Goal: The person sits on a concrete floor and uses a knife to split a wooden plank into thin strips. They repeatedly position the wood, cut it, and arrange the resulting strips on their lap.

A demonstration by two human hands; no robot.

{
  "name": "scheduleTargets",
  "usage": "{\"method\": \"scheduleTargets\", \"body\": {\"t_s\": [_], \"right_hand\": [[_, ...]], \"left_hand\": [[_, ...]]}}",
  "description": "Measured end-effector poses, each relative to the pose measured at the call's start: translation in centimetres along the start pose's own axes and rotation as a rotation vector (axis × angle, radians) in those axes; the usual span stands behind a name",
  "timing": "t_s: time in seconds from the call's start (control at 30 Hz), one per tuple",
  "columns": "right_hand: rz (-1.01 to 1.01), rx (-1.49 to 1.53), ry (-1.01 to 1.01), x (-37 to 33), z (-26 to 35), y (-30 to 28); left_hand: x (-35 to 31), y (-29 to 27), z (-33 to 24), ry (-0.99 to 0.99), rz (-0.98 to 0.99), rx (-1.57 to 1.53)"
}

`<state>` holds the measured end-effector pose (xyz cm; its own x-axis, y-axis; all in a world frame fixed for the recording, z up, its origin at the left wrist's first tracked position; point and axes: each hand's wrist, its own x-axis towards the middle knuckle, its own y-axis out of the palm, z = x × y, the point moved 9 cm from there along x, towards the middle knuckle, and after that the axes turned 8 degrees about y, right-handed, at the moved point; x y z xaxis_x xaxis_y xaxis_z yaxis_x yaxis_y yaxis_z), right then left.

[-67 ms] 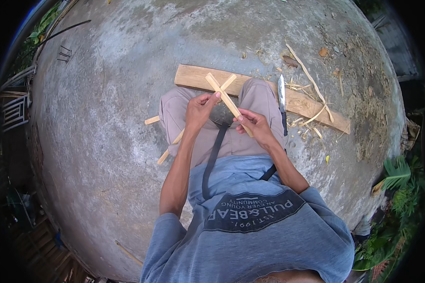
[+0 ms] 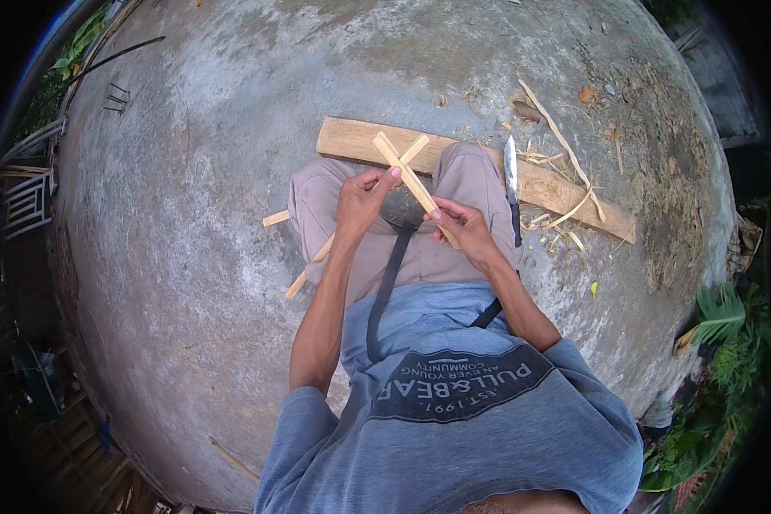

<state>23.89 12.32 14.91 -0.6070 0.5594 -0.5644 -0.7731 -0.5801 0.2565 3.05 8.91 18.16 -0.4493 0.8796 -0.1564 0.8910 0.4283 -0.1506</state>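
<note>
Two pale wooden strips cross in an X in front of my knees. My left hand (image 2: 367, 199) is closed in a pinch at the crossing, thumb against the wood. Fingers of my right hand (image 2: 461, 224) grip the near right end of the upper strip (image 2: 415, 186). Behind it, the other strip (image 2: 416, 149) shows its far end; my left hand hides the part below the crossing. More strip pieces (image 2: 296, 284) show beside my left leg; whether they join the held one I cannot tell. A knife (image 2: 511, 167) with a dark handle lies by my right knee, blade pointing away.
A thick wooden plank (image 2: 565, 195) lies across the concrete floor (image 2: 188, 214) beyond my knees. Wood shavings (image 2: 546, 160) and a long curled peeling (image 2: 550, 120) lie around its right part. Another strip end (image 2: 276, 218) pokes out left of my knee. Green plants (image 2: 724, 330) border the right.
</note>
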Motion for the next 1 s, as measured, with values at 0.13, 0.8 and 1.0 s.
{"method": "scheduleTargets", "body": {"t_s": [0.13,0.8,1.0], "right_hand": [[0.007,-0.042,-0.007,0.2,-0.2,-0.8],[-0.037,-0.162,0.146,1.2,-0.5,-2.6],[-0.069,-0.292,0.009,2.2,-1.2,-3.2]], "left_hand": [[0.0,0.0,0.3,-0.022,0.039,0.043],[1.1,1.3,3.5,-0.117,0.103,-0.027],[1.2,1.4,4.6,-0.096,0.118,-0.046]]}}
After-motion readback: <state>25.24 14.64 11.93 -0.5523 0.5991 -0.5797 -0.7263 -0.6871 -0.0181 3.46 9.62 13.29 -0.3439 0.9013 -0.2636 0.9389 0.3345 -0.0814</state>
